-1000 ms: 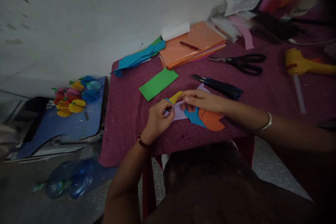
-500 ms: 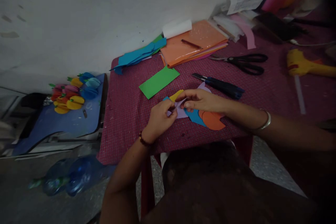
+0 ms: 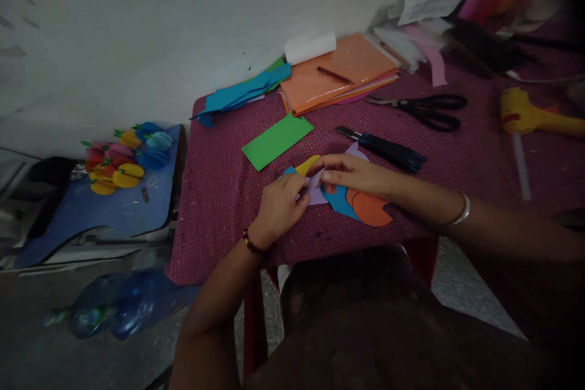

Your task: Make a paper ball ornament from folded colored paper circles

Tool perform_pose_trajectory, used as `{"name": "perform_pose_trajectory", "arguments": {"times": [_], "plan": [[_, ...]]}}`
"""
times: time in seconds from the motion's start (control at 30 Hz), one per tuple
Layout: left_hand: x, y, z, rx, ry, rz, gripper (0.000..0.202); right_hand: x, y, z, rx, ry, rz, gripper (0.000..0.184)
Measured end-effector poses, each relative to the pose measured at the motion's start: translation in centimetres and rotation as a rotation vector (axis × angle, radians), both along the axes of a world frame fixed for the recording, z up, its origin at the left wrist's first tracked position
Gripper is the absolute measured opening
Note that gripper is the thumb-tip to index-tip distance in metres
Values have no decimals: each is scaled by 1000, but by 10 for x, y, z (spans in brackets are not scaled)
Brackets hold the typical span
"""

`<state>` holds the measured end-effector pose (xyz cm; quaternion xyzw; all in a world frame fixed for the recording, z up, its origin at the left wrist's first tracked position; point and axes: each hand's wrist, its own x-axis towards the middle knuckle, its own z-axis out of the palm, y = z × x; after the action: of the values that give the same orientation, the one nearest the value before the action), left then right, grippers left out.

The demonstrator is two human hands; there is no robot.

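Note:
Between my two hands is a piece of lilac paper (image 3: 315,181). My left hand (image 3: 282,201) is closed on its left side, thumb against the curled fingers. My right hand (image 3: 350,173) pinches the other side between thumb and fingertips. Beneath and around them lie pieces of yellow paper (image 3: 308,164), blue paper (image 3: 340,202) and rounded orange paper (image 3: 371,208). More lilac paper shows behind my right hand. Farther back rests a green paper rectangle (image 3: 278,142). A utility knife (image 3: 388,151) with its blade out lies just beyond my right hand.
Black-handled scissors (image 3: 423,111) and a yellow glue gun (image 3: 516,111) lie to the right. Orange sheets (image 3: 338,73) under a pencil and blue paper strips (image 3: 247,92) line the wall. Colourful paper shapes (image 3: 123,161) sit on a blue board at left; large bottles (image 3: 132,304) are on the floor.
My hands stay nearly in place on the lilac paper, with only small finger shifts; more of the paper shows between them. The view has shifted slightly.

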<state>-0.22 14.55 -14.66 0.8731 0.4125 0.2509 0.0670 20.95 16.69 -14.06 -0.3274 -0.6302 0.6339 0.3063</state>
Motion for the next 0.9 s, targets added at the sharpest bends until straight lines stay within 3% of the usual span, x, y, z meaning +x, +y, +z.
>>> {"name": "perform_pose_trajectory", "arguments": {"times": [0.2, 0.4, 0.6, 0.7, 0.9], "plan": [[0, -1, 0, 8, -1, -4, 12, 0, 0, -2, -21, 15, -7, 38], [1, -1, -1, -91, -146, -2, 12, 1, 0, -2, -80, 55, -42, 30], [-4, 1, 2, -18, -59, -32, 14, 1, 4, -8, -146, 25, -89, 24], [-3, 0, 1, -122, -292, -55, 13, -2, 5, -10, -111, -7, -74, 19], [2, 2, 0, -710, -1017, -159, 33, -6, 2, -10, -55, -86, -220, 28]]}}
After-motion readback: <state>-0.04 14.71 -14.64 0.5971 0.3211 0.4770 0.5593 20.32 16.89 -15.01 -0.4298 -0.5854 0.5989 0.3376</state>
